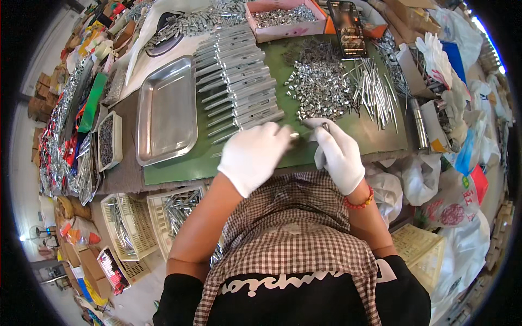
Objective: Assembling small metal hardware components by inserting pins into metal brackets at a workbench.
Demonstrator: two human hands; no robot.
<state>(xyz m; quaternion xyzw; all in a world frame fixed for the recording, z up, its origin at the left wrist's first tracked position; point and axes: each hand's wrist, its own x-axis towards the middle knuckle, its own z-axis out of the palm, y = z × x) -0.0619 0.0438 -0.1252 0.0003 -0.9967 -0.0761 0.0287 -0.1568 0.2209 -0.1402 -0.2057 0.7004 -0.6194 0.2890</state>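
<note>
My left hand [253, 157], in a white glove, has its fingers pinched together, slightly blurred, with a small shiny metal piece [294, 135] at the tips. Close beside it, my gloved right hand [341, 155] is closed on a slim grey metal part [325, 127], mostly hidden by the fingers. Just beyond the hands lies a heap of small silver cone-shaped caps [321, 89]. A row of silver metal tubes with pointed rods [253, 89] overlaps in a column ahead of my left hand. Thin metal rods [378, 92] lie spread to the right of the caps.
On the green work mat [179, 173] rests a steel tray [142, 125] at left. Dark thin wire pieces [312, 51], a pink box [285, 31] of small metal parts and a phone [348, 30] are at the back. Plastic baskets [147, 233] stand below the table; bags [451, 212] crowd the right.
</note>
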